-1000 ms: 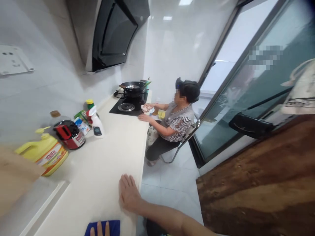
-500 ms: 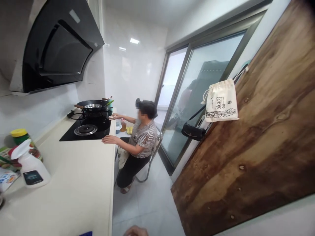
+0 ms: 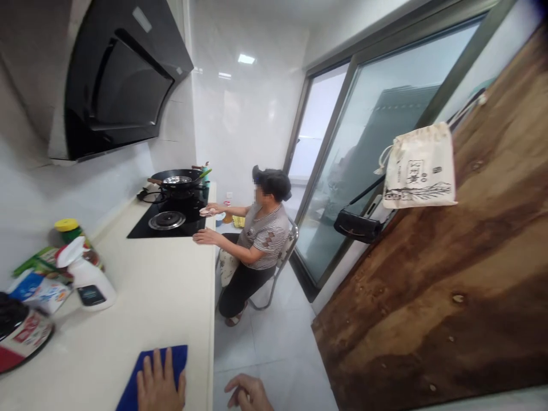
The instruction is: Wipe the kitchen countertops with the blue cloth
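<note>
My left hand (image 3: 159, 385) lies flat with fingers spread on a blue cloth (image 3: 145, 371) at the near end of the white countertop (image 3: 158, 285). My right hand (image 3: 248, 393) hangs off the counter's front edge, fingers loosely curled, holding nothing that I can see. Both hands are cut off by the bottom of the view.
A person (image 3: 257, 240) sits on a folding chair at the far end, hands at the counter by the black hob (image 3: 169, 220) and wok (image 3: 177, 178). A spray bottle (image 3: 85, 279), jars and packets stand at the left wall. A wooden door (image 3: 449, 274) with hanging bags is at the right.
The view swung up toward the far end, then dropped a little. My left hand and the blue cloth are back in view; my right hand has come off the countertop to beside its edge.
</note>
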The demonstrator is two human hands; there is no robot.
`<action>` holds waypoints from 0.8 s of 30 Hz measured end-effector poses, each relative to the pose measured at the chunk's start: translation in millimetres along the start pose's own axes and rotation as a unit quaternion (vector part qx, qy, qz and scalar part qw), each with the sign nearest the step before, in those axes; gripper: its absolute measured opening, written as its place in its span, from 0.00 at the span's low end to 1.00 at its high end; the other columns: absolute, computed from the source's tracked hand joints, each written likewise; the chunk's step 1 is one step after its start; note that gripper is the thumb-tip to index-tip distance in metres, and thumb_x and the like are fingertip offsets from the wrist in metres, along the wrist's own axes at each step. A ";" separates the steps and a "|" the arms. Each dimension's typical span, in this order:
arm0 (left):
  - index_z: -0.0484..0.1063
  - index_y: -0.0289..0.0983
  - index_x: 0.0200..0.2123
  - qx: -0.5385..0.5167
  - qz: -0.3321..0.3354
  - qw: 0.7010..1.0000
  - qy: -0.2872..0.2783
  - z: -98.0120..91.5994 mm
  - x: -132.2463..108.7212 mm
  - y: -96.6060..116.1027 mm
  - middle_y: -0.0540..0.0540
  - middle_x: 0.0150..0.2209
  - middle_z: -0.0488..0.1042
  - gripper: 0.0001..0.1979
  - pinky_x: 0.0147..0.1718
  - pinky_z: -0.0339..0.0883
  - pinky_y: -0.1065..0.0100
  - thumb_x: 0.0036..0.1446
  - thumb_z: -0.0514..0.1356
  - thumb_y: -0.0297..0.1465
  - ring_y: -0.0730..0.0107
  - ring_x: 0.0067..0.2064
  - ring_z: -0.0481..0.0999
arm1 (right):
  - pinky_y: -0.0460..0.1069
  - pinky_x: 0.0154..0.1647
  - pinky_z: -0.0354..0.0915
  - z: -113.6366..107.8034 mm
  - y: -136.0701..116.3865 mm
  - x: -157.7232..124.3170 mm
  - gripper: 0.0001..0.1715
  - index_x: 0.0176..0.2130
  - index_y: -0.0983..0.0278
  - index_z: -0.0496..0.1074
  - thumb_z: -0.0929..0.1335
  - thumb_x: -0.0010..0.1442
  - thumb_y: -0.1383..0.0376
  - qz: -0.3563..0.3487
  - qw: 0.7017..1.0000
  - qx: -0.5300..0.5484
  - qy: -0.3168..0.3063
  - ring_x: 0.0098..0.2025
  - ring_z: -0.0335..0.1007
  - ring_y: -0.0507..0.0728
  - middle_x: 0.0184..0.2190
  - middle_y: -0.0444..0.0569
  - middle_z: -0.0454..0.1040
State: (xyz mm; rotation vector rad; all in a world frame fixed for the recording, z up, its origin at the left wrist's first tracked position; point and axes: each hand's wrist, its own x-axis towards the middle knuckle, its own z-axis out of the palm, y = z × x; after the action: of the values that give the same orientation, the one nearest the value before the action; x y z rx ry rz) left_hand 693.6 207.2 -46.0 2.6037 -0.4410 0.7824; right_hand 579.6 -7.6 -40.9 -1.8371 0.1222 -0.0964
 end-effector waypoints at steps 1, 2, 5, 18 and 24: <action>0.58 0.26 0.66 0.001 0.022 1.000 -0.007 -4.3 -8.6 2.2 0.27 0.70 0.49 0.30 0.66 0.45 0.37 0.65 0.45 0.36 0.44 0.73 0.39 | 0.54 0.45 0.72 5.8 -1.3 3.1 0.17 0.43 0.61 0.76 0.61 0.60 0.61 -0.060 0.998 -0.023 -0.006 0.35 0.76 0.56 0.33 0.49 0.77; 0.57 0.27 0.67 0.003 0.042 0.999 -0.011 -9.9 -18.0 4.6 0.28 0.70 0.49 0.30 0.66 0.46 0.38 0.65 0.47 0.36 0.44 0.73 0.41 | 0.54 0.49 0.71 11.2 -4.5 5.3 0.19 0.47 0.60 0.74 0.61 0.59 0.64 -0.128 0.991 -0.046 -0.013 0.40 0.76 0.56 0.39 0.51 0.78; 0.48 0.35 0.71 0.003 0.082 0.995 -0.047 -36.6 -49.6 13.8 0.34 0.70 0.52 0.34 0.66 0.52 0.43 0.63 0.52 0.36 0.48 0.72 0.47 | 0.57 0.60 0.66 25.1 -25.7 8.7 0.31 0.58 0.58 0.66 0.60 0.56 0.71 -0.299 0.948 -0.096 -0.056 0.59 0.68 0.58 0.56 0.54 0.71; 0.57 0.31 0.66 0.117 -0.291 0.949 0.044 -160.5 -239.3 14.9 0.30 0.66 0.60 0.27 0.65 0.54 0.40 0.67 0.49 0.34 0.49 0.72 0.48 | 0.75 0.68 0.37 141.1 -67.3 14.9 0.34 0.67 0.62 0.59 0.62 0.65 0.56 -0.321 0.828 -0.395 -0.235 0.73 0.35 0.74 0.71 0.56 0.50; 0.58 0.27 0.66 0.192 -0.282 0.940 0.035 -163.3 -238.3 27.0 0.26 0.69 0.54 0.27 0.65 0.50 0.38 0.67 0.48 0.33 0.43 0.72 0.42 | 0.63 0.69 0.46 124.2 -54.6 31.0 0.39 0.69 0.65 0.55 0.60 0.66 0.52 -0.320 0.826 -0.402 -0.230 0.70 0.48 0.65 0.71 0.56 0.50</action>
State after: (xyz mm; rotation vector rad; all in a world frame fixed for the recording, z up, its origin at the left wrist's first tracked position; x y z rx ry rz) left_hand 418.7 300.0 -50.5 2.8089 0.5179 0.8052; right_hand 628.2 121.4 -21.2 -2.6156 -0.9420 -0.0676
